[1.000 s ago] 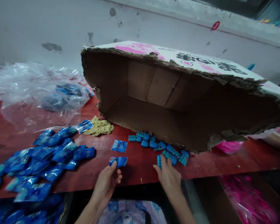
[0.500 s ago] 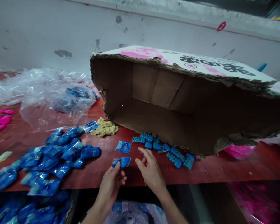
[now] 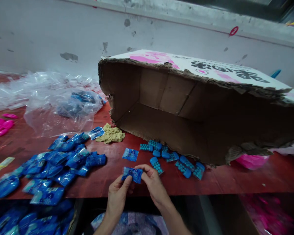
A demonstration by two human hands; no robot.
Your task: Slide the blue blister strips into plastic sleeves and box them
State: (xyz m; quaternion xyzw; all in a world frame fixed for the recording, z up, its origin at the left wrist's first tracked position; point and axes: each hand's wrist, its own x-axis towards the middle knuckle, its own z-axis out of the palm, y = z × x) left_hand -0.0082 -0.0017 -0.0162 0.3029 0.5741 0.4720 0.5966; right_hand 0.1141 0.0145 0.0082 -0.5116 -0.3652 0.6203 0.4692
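A small blue printed packet (image 3: 133, 174) is held between both hands above the table's front edge. My left hand (image 3: 119, 192) pinches its left side with the thumb on top. The fingers of my right hand (image 3: 154, 184) are closed on its right end. Just beyond lies another flat blue packet (image 3: 130, 154). Right of it are several clear packs of blue beads with blue caps (image 3: 156, 164), lying along the carton's lower edge. To the left spreads a heap of filled blue packets (image 3: 56, 160).
A large torn-edged cardboard carton (image 3: 169, 120) lies on its side, mouth facing me. Clear plastic bags (image 3: 56, 107), a crumpled yellowish cloth (image 3: 111, 133) and pink pieces (image 3: 1, 126) sit on the red table (image 3: 210, 182). Below are more blue packets (image 3: 31, 218) and pink items (image 3: 271, 212).
My right hand has moved left and down from beside the bead packs and has taken hold of the packet's right end. The left hand keeps its grip on the packet.
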